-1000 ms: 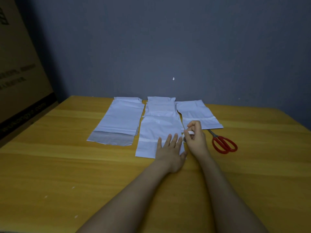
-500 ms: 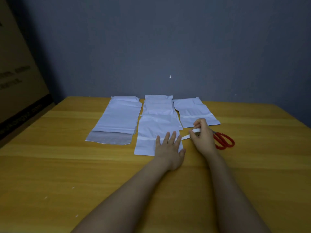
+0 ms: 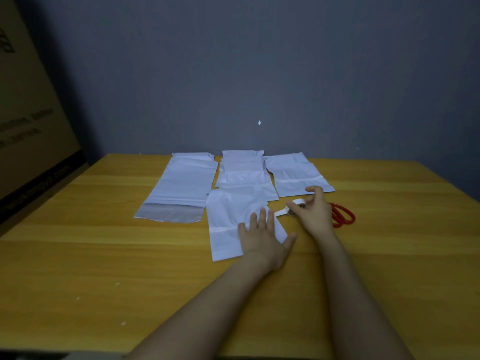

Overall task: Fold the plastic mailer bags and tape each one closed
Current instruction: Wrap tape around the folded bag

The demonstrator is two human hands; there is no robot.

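Left hand lies flat, fingers straight & spread, pressing on the right part of the folded mailer bag on the counter. Right hand, just right of it, has fingers curled round a white tape roll. A tape strip runs from the roll to the bag edge by the left fingertips. Red scissors lie right of the right hand, partly hidden by it. Beyond both hands: left bag w/ grey flap open, middle bag, right bag.
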